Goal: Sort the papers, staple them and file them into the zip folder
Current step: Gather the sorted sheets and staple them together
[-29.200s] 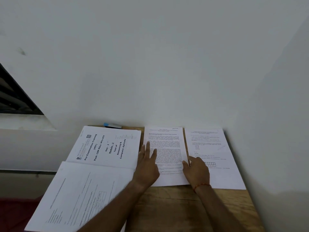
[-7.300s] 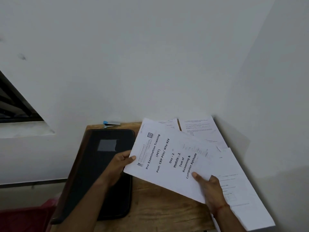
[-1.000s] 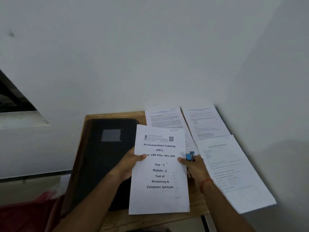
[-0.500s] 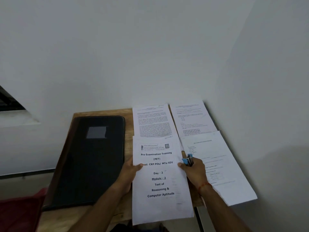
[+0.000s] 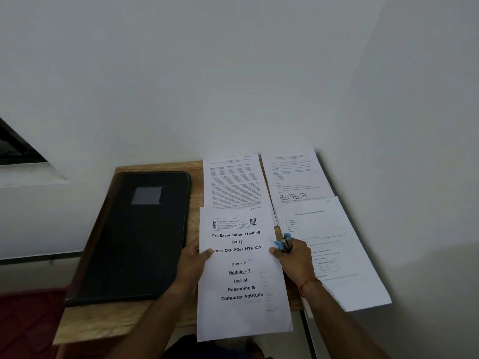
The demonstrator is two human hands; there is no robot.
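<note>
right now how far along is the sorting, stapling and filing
Sorting looks done: three paper sets lie spread on the table. In hand: the left hand pinches the Pre Examination Training set, the right hand grips the blue stapler beside it. Left: stapling and filing; the black zip folder lies closed.

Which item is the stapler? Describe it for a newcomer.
On the small wooden table in the wall corner, find the white cover sheet headed Pre Examination Training. At its right edge the right hand grips a small blue-and-dark stapler, the only blue thing among white papers.
</note>
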